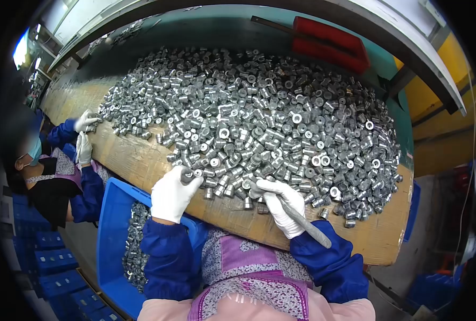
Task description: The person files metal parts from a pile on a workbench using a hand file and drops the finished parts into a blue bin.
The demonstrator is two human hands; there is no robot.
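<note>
My left hand (171, 197), in a white glove, is closed on a small metal fitting (196, 173) at the near edge of a big heap of metal fittings (259, 128). The heap's pieces are short, shiny cylinders, many with a round hole in the end. My right hand (285, 207), gloved in white too, grips a grey stick-like tool (314, 231). Its thick rear end sticks out towards my right forearm, while the tip reaches in among the nearest fittings. The exact kind of tool cannot be made out.
A cardboard-covered table (133, 156) bears the heap. Below my left arm stands a blue bin (109, 235) partly filled with fittings. At the back lies a red tray (329, 43). To the left, a co-worker's gloved hands (85, 136) work at the heap. A shelf beam (398, 40) arches overhead.
</note>
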